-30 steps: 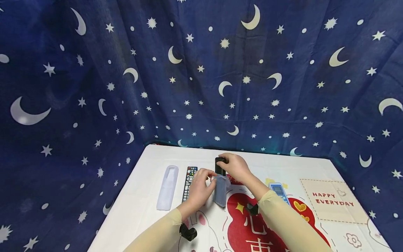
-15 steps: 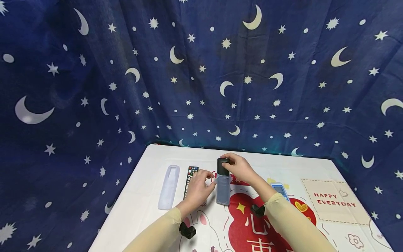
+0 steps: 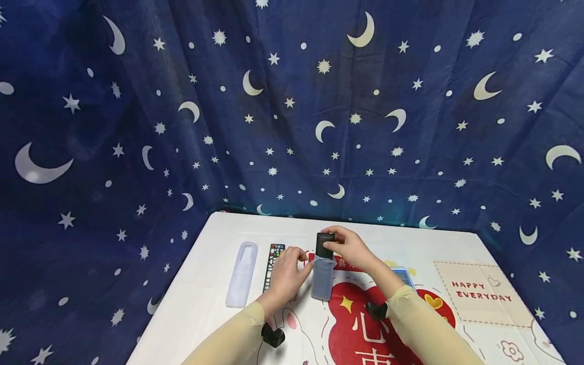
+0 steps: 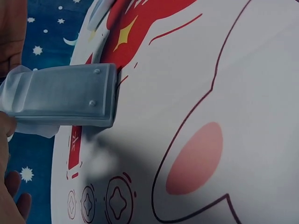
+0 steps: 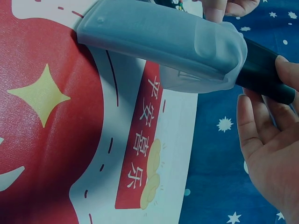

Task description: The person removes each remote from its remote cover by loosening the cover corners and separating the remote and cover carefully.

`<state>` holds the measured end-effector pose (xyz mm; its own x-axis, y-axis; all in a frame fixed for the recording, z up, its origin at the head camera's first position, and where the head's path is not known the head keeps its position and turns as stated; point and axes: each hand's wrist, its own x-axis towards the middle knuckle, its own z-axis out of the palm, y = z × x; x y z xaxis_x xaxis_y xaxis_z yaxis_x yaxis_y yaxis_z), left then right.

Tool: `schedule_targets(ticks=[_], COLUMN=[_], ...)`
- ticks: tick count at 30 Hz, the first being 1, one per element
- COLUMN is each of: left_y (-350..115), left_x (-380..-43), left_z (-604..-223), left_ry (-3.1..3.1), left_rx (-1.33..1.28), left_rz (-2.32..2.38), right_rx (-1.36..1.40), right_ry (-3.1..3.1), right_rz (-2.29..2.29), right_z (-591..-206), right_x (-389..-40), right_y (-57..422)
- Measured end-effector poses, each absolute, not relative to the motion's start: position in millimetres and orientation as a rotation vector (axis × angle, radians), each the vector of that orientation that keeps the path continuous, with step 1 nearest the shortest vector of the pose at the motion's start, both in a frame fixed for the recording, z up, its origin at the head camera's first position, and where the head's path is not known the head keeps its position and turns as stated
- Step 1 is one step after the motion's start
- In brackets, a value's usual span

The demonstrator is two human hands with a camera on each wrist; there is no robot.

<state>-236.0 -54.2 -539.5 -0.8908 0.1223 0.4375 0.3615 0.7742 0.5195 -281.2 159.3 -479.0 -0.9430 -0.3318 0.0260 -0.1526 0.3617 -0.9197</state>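
A black remote control (image 3: 324, 244) is part-way inside a translucent silicone cover (image 3: 322, 280), its back and one end showing above the cover's mouth. My right hand (image 3: 349, 248) grips that bare end, thumb on the near face and fingers behind it. At the cover's left edge, close to the mouth, my left hand (image 3: 287, 274) pinches the material with its thumb. In the right wrist view the cover's mouth (image 5: 233, 56) is wrinkled and bulges around the remote. In the left wrist view the cover's lower end (image 4: 100, 93) hangs over the table, casting a shadow.
A second, pale silicone cover (image 3: 242, 276) lies at the left. Beside it is a black remote with coloured buttons (image 3: 272, 263), partly behind my left hand. A blue-and-white remote (image 3: 403, 276) lies at the right, partly behind my right arm. The printed tablecloth (image 3: 493, 294) ends at a starry curtain (image 3: 292, 126).
The cover, slanted to my view a second ago, now faces me more squarely. My right hand still grips the remote's end and has shifted slightly right; the left hand stays at the mouth.
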Motion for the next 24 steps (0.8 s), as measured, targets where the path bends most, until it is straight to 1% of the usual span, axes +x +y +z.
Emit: schedule_targets(ticks=[3,7,15,20,24], left_y=[-54,-52,-53,-52,-52], left_x=[-235,-234,-231,-233,-237], left_z=[-541,-546,-547,-542,-538], left_ry=[-2.590,-2.598,-2.581,-2.574,-2.559], left_rx=[-0.351,-0.396,-0.469,-0.489,-0.491], left_rz=[-0.895,-0.891,-0.757,-0.750,-0.736], right_rx=[-0.447,-0.460,-0.460,-0.475,-0.517], right_ry=[2.445,2.442,2.455,2.428,2.439], right_rz=[-1.654,-1.676,-1.665,-1.681,-1.655], right_z=[-480,-481,-476,-484,-480], right_x=[-280,-278,-267,-273,-276], right_y=[161,160,154,158,158])
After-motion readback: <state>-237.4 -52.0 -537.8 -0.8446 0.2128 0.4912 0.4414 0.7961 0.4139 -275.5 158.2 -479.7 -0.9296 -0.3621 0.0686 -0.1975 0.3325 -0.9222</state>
